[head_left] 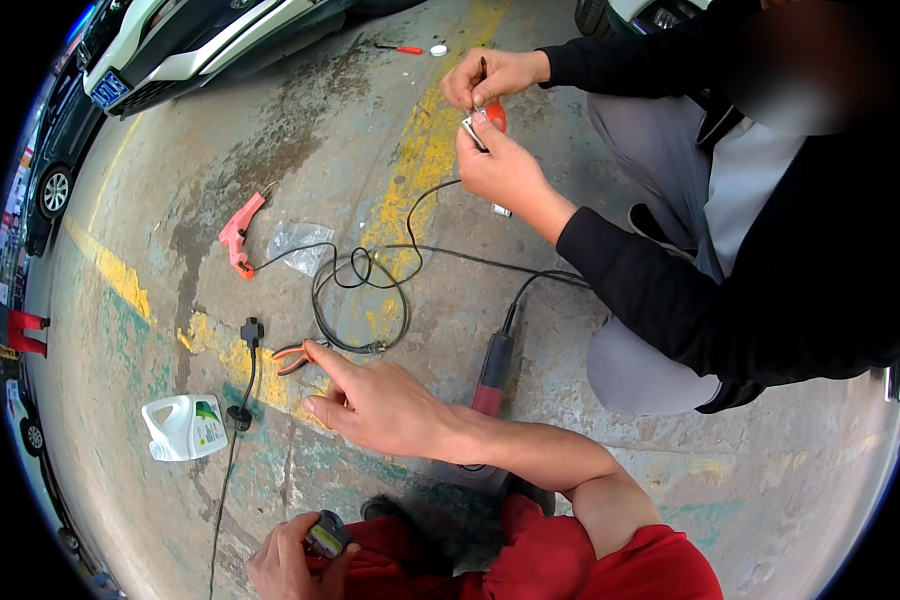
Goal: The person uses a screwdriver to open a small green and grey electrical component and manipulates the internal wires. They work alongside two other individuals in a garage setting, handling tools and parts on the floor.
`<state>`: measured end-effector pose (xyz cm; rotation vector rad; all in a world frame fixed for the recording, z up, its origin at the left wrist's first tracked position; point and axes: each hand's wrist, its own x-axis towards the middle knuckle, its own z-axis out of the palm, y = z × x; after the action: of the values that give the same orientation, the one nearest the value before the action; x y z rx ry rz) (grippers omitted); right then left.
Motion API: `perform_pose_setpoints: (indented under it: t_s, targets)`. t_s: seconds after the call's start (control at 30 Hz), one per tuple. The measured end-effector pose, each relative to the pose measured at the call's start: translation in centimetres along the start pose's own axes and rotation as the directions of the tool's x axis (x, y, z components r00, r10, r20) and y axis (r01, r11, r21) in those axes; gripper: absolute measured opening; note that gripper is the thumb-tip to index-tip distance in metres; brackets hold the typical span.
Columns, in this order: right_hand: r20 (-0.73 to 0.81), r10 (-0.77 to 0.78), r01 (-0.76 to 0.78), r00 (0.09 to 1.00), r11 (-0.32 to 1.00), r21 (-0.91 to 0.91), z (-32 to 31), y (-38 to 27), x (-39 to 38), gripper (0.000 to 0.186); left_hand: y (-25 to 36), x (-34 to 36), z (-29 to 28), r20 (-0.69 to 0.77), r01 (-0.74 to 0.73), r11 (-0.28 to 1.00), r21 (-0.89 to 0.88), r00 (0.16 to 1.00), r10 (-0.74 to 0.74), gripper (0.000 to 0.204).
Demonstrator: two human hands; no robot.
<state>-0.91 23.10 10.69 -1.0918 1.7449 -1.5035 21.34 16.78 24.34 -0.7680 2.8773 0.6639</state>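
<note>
My right hand (385, 405) reaches over the floor from the lower right, index finger stretched out and thumb apart. Its index fingertip is at the orange-handled pliers (288, 357); whether it touches them I cannot tell. Beneath my right forearm lies a dark and red power tool (494, 370), partly hidden. Down by my red trousers, my left hand (282, 562) is closed around a dark rounded tape measure (327, 535) with a yellow-green label. Across from me, a co-worker's hands (495, 160) hold a thin dark tool against a small metal piece with an orange-red part.
A pink gun-shaped tool (238, 235) lies beside a clear plastic bag (300, 245) and a coiled black cable (407, 315). Left stand a white jug (185, 428) and a black plug (252, 332) on a cord. A red-handled screwdriver (407, 49) lies farther off, near parked cars.
</note>
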Motion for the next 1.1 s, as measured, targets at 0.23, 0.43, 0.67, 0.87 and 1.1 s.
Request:
perform_pose_setpoints:
  t_s: [0.23, 0.43, 0.67, 0.87, 1.1]
  targets:
    - [0.012, 0.016, -0.016, 1.000, 1.000, 0.005, 0.02, -0.10, 0.05, 0.066, -0.08, 0.05, 0.08, -0.010, -0.003, 1.000, -0.001, 1.000, 0.003, 0.053]
    - [0.031, 0.030, -0.031, 0.999, 0.999, 0.010, -0.20, -0.66, 0.10, 0.065, -0.31, 0.01, 0.13, -0.021, -0.004, 1.000, -0.004, 1.000, 0.004, 0.053]
    - [0.034, 0.022, -0.022, 0.999, 1.000, 0.011, -0.04, -0.69, 0.04, 0.064, -0.27, -0.01, 0.10, -0.016, 0.008, 1.000, -0.004, 1.000, -0.008, 0.053]
    - [0.035, 0.014, -0.015, 0.999, 1.000, 0.014, -0.08, -0.77, -0.02, 0.063, -0.12, 0.03, -0.01, -0.014, -0.001, 1.000, -0.004, 1.000, 0.000, 0.052]
    - [0.055, -0.002, 0.000, 0.998, 1.000, 0.024, 0.26, -0.77, -0.24, 0.065, -0.33, -0.12, 0.16, -0.026, 0.003, 1.000, 0.001, 1.000, -0.003, 0.052]
